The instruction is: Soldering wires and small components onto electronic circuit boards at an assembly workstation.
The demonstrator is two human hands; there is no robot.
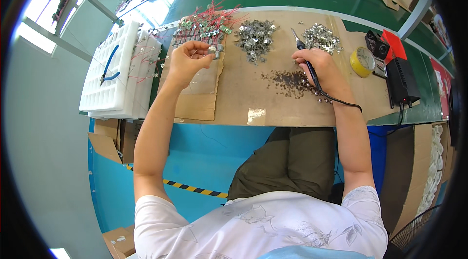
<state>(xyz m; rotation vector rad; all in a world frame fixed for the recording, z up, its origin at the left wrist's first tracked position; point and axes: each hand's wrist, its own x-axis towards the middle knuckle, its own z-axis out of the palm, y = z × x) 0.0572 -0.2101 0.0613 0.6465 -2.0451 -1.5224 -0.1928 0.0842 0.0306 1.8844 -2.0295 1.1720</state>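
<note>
My left hand is closed, with thumb and fingertips pinching a small silvery metal part. It is over the front edge of rows of small parts with red wires, which sit on a piece of cardboard. A black soldering iron is in my closed right hand, its tip pointing up and away, toward the far side of the table. Behind the iron tip lies a heap of shiny metal pieces. Dark, small pieces are scattered just left of my right hand. Another heap of grey metal clips lies between my hands.
White foam trays with blue-handled pliers on top stand at the left. At the right are a yellow tape roll, a black soldering station and a red box. The iron's cable crosses my right wrist.
</note>
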